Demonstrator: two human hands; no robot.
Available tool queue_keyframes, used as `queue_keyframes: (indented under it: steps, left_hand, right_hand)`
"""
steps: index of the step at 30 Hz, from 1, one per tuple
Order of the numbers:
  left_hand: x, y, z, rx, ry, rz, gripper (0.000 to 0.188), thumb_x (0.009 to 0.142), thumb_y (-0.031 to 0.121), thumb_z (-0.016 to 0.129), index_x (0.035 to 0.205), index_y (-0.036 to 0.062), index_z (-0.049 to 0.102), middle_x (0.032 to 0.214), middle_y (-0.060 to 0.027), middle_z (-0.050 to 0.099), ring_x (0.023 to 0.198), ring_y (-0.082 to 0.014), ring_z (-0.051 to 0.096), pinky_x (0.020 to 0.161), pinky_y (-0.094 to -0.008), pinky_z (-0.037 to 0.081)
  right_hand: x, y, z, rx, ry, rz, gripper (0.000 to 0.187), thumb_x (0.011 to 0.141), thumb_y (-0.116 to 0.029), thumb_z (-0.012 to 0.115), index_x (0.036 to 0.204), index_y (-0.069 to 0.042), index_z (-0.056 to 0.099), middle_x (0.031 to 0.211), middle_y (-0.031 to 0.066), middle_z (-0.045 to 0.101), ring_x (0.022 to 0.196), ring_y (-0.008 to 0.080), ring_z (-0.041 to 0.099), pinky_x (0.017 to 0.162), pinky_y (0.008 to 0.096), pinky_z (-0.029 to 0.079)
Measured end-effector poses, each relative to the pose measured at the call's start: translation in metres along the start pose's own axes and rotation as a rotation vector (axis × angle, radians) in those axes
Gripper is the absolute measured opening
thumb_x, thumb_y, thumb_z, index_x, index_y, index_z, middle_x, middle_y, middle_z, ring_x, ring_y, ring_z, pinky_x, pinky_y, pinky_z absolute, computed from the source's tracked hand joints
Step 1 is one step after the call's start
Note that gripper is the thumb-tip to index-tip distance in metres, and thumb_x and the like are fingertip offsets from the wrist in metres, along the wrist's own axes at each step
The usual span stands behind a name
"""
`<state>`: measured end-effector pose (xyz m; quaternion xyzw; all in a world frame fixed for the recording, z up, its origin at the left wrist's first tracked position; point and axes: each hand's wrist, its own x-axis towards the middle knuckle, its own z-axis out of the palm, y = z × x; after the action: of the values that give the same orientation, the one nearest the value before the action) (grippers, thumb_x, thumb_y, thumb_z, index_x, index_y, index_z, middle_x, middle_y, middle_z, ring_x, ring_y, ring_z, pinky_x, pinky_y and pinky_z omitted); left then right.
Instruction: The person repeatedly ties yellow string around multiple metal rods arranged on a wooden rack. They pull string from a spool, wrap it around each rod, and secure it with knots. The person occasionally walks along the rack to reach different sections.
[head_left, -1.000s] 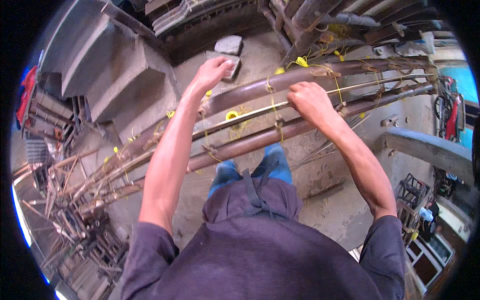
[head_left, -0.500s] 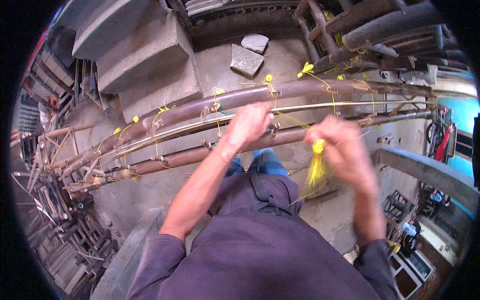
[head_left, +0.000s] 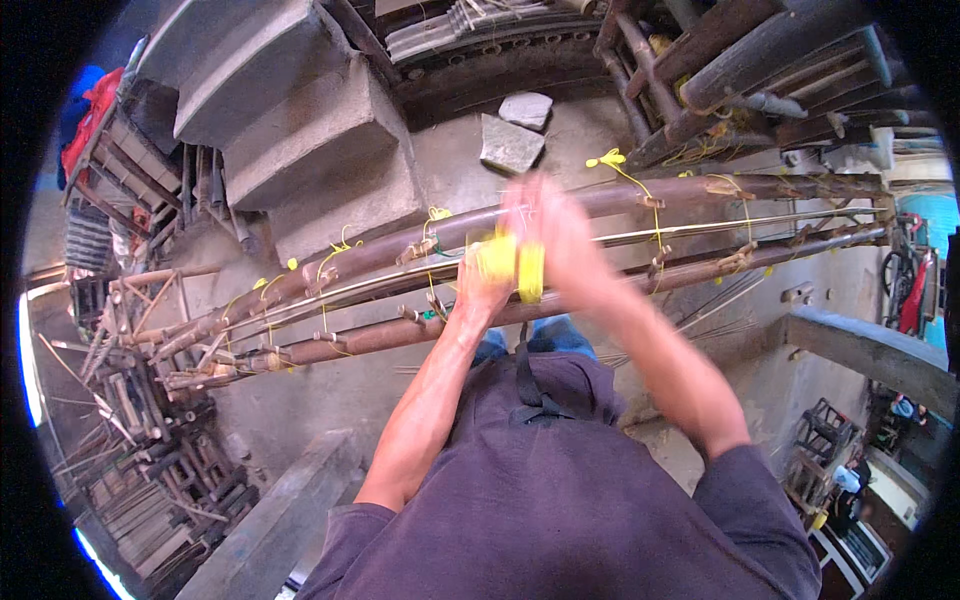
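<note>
A bundle of yellow string (head_left: pixel 531 272) hangs at my right hand (head_left: pixel 557 232), which is closed on it and smeared by motion. This hand is over the far brown pole (head_left: pixel 350 255). Just to its left, my left hand (head_left: pixel 484 290) is above the thin pale strips (head_left: pixel 625 237) that run between the poles, its fingers hidden behind blurred yellow string. Closer to me lies the near brown pole (head_left: pixel 350 345). Short wooden pegs (head_left: pixel 422 248) stick out of both poles, and yellow string ties (head_left: pixel 657 222) cross between them.
Concrete steps (head_left: pixel 330 150) rise at the far left. Two flat stones (head_left: pixel 511 143) lie on the floor beyond the poles. Stacked dark poles (head_left: pixel 740 70) stand at the far right, a concrete beam (head_left: pixel 870 350) near right. Scrap wood (head_left: pixel 170 460) is piled at left.
My right hand has swung left and away from me with the yellow string, coming up close beside my left hand. My left hand has moved slightly nearer me. The view has shifted a little.
</note>
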<state>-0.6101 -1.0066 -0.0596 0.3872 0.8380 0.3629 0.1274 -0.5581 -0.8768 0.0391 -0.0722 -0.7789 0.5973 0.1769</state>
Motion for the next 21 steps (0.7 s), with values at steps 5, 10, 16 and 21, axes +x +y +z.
queue_keyframes:
  steps: [5,10,16,21]
  left_hand:
    - [0.026,0.035,-0.016,-0.483,-0.255,-0.163,0.022,0.088,0.024,0.059,0.086,0.0031,0.064,0.076,-0.0127,0.065,0.074,-0.0202,0.064,0.066,-0.0342,0.049]
    - [0.141,0.059,-0.011,-0.391,-0.427,-0.230,0.030,0.088,0.028,0.051,0.082,0.0008,0.063,0.072,-0.0043,0.059,0.067,-0.0121,0.053,0.060,-0.0311,0.042]
    - [0.149,-0.034,0.020,-0.417,-0.504,-0.507,0.029,0.092,0.030,0.048,0.084,0.0052,0.059,0.077,-0.0051,0.058,0.072,-0.0137,0.056,0.064,-0.0286,0.043]
    - [0.106,-0.045,-0.129,-0.689,-0.605,-0.346,0.042,0.096,0.040,0.047,0.104,0.0029,0.065,0.100,-0.0115,0.068,0.096,-0.0189,0.064,0.085,-0.0329,0.050]
  right_hand:
    - [-0.130,0.074,0.059,-0.121,-0.421,0.253,0.019,0.085,-0.015,0.051,0.102,-0.006,0.052,0.076,0.0234,0.061,0.074,0.0416,0.062,0.066,0.0526,0.048]
    - [-0.134,0.055,0.041,-0.354,-0.585,0.251,0.023,0.080,-0.011,0.053,0.103,-0.008,0.055,0.067,0.0178,0.062,0.068,0.0371,0.064,0.061,0.0503,0.050]
    - [-0.136,0.053,0.047,-0.523,-0.639,0.071,0.031,0.070,-0.006,0.061,0.101,-0.008,0.060,0.090,0.0135,0.064,0.091,0.0314,0.061,0.069,0.0418,0.052]
    - [-0.172,0.010,0.093,0.948,-0.164,0.799,0.075,0.085,-0.012,0.063,0.147,-0.010,0.023,0.105,0.0078,0.058,0.087,0.0159,0.060,0.078,0.0281,0.050]
